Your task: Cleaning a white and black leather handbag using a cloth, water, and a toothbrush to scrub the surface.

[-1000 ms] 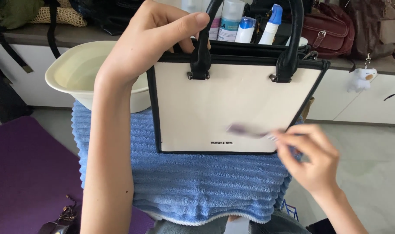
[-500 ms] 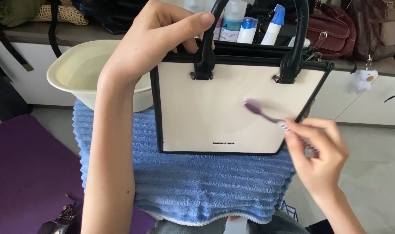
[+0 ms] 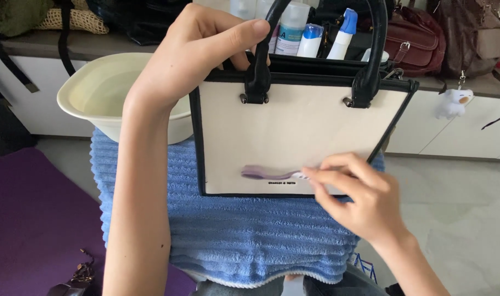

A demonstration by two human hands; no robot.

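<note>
A cream handbag (image 3: pixel 294 126) with black trim and black handles stands upright on a blue ribbed towel (image 3: pixel 250 235). My left hand (image 3: pixel 206 49) grips the bag's top edge by the left handle and steadies it. In my right hand (image 3: pixel 359 197) is a purple toothbrush (image 3: pixel 269 173). Its blurred head lies against the bag's lower front panel, just above a small printed mark.
A cream basin (image 3: pixel 113 93) with water sits behind the towel at left. Spray bottles (image 3: pixel 315 33) and a dark red bag (image 3: pixel 414 38) stand on the shelf behind. A purple mat (image 3: pixel 36 219) covers the floor at left. A white toy charm (image 3: pixel 453 103) hangs at right.
The toothbrush has swept from the bag's right middle down and left to the lower front panel. My left hand and the bag have stayed in place.
</note>
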